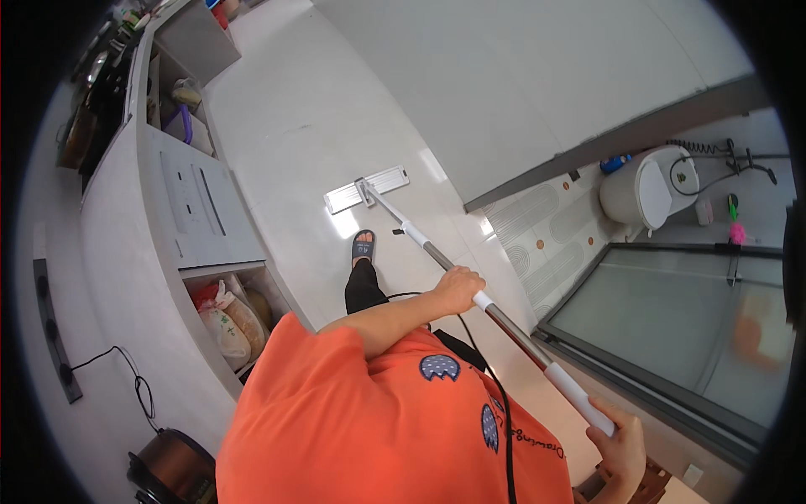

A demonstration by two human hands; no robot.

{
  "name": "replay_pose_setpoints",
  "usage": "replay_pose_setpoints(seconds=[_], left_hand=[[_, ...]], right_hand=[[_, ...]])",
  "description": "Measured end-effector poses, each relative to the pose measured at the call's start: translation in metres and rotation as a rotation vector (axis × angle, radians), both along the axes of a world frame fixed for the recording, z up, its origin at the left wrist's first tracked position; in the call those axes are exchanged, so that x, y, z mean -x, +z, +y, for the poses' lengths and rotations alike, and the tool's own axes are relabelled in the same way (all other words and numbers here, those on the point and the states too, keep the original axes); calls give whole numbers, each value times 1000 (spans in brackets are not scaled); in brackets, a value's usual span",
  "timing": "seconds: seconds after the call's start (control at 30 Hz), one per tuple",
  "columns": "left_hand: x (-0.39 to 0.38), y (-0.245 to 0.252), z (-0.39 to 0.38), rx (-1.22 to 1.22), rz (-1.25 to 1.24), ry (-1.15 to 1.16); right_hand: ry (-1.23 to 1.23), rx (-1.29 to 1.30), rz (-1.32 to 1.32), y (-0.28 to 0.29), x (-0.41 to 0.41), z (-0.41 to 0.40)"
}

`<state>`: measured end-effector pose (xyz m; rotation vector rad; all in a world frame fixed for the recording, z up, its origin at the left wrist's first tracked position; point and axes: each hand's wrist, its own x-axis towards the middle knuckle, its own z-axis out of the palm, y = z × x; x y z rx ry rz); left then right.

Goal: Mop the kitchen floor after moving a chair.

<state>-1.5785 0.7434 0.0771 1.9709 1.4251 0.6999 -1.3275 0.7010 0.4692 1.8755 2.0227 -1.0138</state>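
Observation:
A flat mop with a long metal and white pole (pixel 516 331) runs diagonally across the view. My left hand (pixel 458 290) is closed around the middle of the pole, near a white sleeve. At the pole's upper end, my right hand (pixel 620 435) grips the white handle. The rectangular mop head (pixel 366 190) lies flat on the glossy tiled floor (pixel 296 145), just beyond my foot in a dark slipper (pixel 363 244). A black cable hangs in front of my orange shirt (pixel 352 416).
Along the left runs a white counter (pixel 113 252) with open shelves holding bags (pixel 236 327). An electric cooker (pixel 173 466) stands at the lower left. A grey-edged doorway at right shows a toilet (pixel 648 189) and a framed glass panel (pixel 655 315).

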Motion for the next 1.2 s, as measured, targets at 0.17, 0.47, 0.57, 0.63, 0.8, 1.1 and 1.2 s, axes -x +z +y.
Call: replay_pose_setpoints(seconds=[0.17, 0.47, 0.57, 0.63, 0.8, 1.1, 1.2], left_hand=[[91, -24, 42, -55, 18, 174], [308, -50, 147, 165, 527, 402], [353, -21, 183, 266, 563, 595], [381, 1, 197, 492, 313, 620], [389, -4, 200, 344, 101, 840], [308, 3, 192, 97, 103, 125], [206, 39, 183, 190, 83, -274]], right_hand=[[110, 24, -12, -23, 95, 57], [240, 72, 81, -104, 287, 161], [136, 137, 105, -117, 341, 197], [201, 80, 148, -123, 376, 223], [331, -10, 137, -147, 427, 248], [149, 8, 151, -85, 271, 189], [130, -68, 75, -34, 192, 152]])
